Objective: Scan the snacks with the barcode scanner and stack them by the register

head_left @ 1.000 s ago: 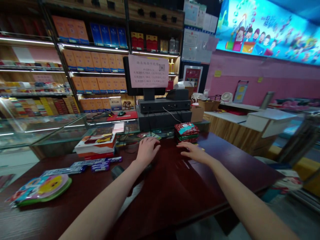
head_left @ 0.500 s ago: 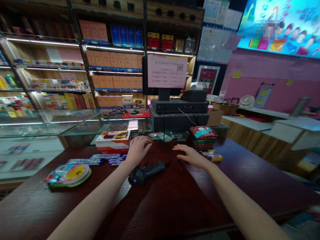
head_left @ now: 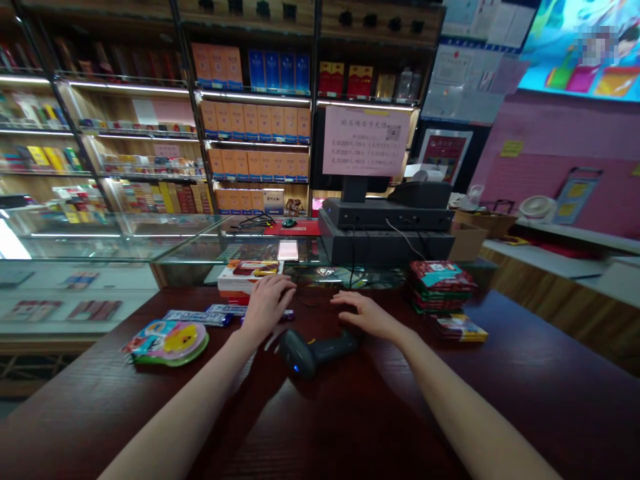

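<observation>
From my end, both hands are out over the dark red wooden countertop point(head_left: 500, 387), which has a fine grain and a dull shine. My left hand point(head_left: 267, 303) lies palm down with the fingers loosely spread and nothing in it, just in front of a stack of flat cardboard boxes point(head_left: 247, 275) and over the near end of a row of slim foil-wrapped sticks point(head_left: 200, 317). My right hand point(head_left: 367, 317) is also flat and open, holding nothing, directly above the handle end of the barcode scanner point(head_left: 313, 350); I cannot tell whether it touches. The scanner lies on its side between my forearms, matt grey plastic, its rounded head towards me with a small blue light.

A round glossy pack point(head_left: 167, 340) sits well to the left. To the right a pile of red and green packets point(head_left: 440, 283) stands beside a single flat packet point(head_left: 457, 327). Beyond my hands a boxy black till point(head_left: 385, 230) blocks the way forward, with cables trailing from it and a pink paper notice point(head_left: 367, 140) on its screen back. Glass display cases point(head_left: 125, 243) run off to the left
</observation>
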Available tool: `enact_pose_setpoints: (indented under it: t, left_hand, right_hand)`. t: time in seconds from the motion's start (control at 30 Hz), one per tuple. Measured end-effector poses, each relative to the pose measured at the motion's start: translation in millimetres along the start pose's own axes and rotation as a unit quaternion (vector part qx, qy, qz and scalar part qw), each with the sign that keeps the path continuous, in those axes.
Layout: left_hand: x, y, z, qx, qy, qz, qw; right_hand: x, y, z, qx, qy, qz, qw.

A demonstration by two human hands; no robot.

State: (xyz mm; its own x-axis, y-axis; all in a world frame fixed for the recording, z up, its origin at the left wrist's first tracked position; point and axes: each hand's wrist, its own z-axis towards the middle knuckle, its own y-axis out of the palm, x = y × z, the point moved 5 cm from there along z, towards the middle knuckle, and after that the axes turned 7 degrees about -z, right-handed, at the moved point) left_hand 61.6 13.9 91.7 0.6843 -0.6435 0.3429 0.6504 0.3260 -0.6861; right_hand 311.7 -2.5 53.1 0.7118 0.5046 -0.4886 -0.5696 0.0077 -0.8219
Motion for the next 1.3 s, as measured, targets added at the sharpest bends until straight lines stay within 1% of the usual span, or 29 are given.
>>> enact_pose_setpoints:
  t: [0.23, 0.4, 0.47, 0.7, 0.87, 1.0, 1.17, 1.3]
  left_hand:
    - [-36.0, -25.5, -6.3, 0.048, -0.047, 0.038, 0.997]
    - [-57.3, -43.5, -10.8, 0.077, -0.093, 0.078, 0.990]
    - [-64.3, -49.5, -12.4, 0.089, -0.101, 0.093, 0.986]
    - [-86.6, -61.1, -12.8, 0.113, -0.127, 0.113, 0.979]
    - [-97.8, -60.7, -10.7, 0.091, -0.177, 0.116, 0.973]
    - [-104.8, -57.1, -9.4, 0.053, -0.217, 0.102, 0.969]
    - [-109.4, -53.9, -7.8, 0.025, -0.225, 0.086, 0.970]
    - [-112.9, -51.3, -6.9, 0.010, -0.223, 0.081, 0.971]
  right_hand:
    - [-28.6, 19.7, 36.9, -0.002, -0.054, 0.016, 0.998]
    - [-46.0, 29.9, 68.0, 0.024, -0.086, 0.009, 0.996]
    - [-54.4, 32.9, 79.2, 0.031, -0.098, 0.005, 0.995]
    - [-74.0, 40.4, 111.1, 0.062, -0.096, -0.016, 0.993]
    - [-78.4, 46.3, 129.6, 0.087, -0.086, -0.008, 0.992]
    - [-79.3, 52.8, 140.1, 0.081, -0.063, -0.006, 0.995]
    - [-79.0, 64.1, 147.1, 0.072, -0.049, 0.016, 0.996]
    - [-79.6, 73.5, 150.2, 0.052, -0.031, 0.008, 0.998]
